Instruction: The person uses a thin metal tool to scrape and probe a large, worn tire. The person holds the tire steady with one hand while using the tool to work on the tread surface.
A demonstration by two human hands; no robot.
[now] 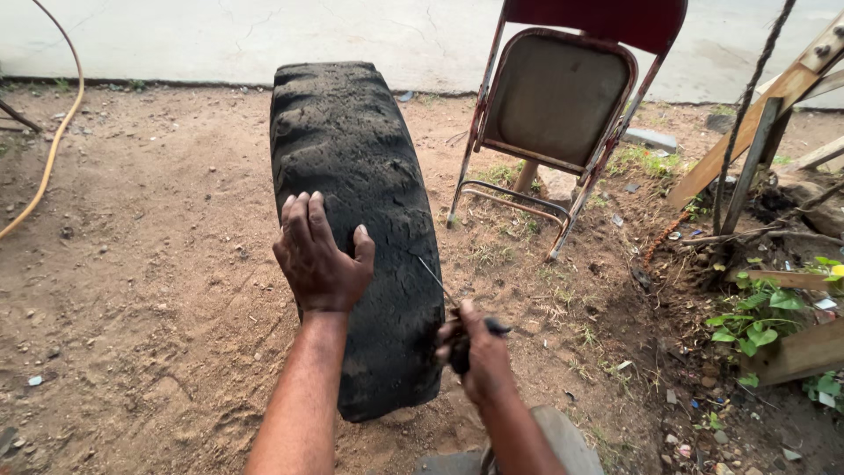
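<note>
Worn black rubber tire (356,220) stands upright on sandy dirt (149,290), lugs chunky, cracked. Your left hand (318,259) lies flat, fingers spread on tread. Your right hand (475,356) grips dark-handled probe tool (457,330), thin metal shaft touching sidewall. Rusty folding chair (563,114) behind.

left hand (321,259) flat, fingers spread; right hand (475,352) fisted, both arms extended.

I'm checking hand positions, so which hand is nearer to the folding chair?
Right. The right hand, gripping a thin-shafted tool at the tire's right side, sits below the folding chair. The left hand rests atop the tire, farther left.
</note>
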